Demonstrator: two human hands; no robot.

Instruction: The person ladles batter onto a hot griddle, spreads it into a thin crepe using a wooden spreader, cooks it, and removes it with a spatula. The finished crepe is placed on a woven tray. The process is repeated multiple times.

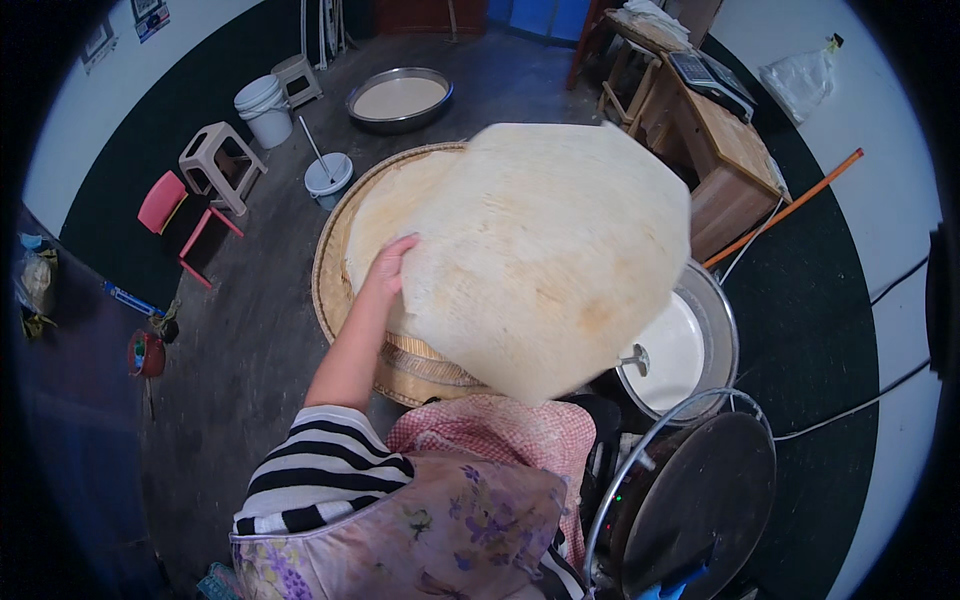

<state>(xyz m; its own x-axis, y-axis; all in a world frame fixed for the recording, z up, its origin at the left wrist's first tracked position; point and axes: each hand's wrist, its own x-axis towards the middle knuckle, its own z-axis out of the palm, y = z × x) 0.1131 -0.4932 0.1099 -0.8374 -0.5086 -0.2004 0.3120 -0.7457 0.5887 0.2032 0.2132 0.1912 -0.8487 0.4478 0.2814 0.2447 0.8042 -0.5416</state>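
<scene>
A large, thin, pale pancake with light brown patches spreads out in front of me. My left hand is closed on its left edge, with the thumb on top. My right hand does not show; the pancake covers the area where the right arm would reach. Beneath the sheet, other flat pancakes lie on a round woven tray. Just right of the pancake, a metal pot holds white batter, and a ladle rests at its left side.
A round dark griddle with a curved metal tube stands at lower right. Ahead are a wide basin of pale batter and a lidded bucket. Stools and a pink chair stand left; a wooden desk is right.
</scene>
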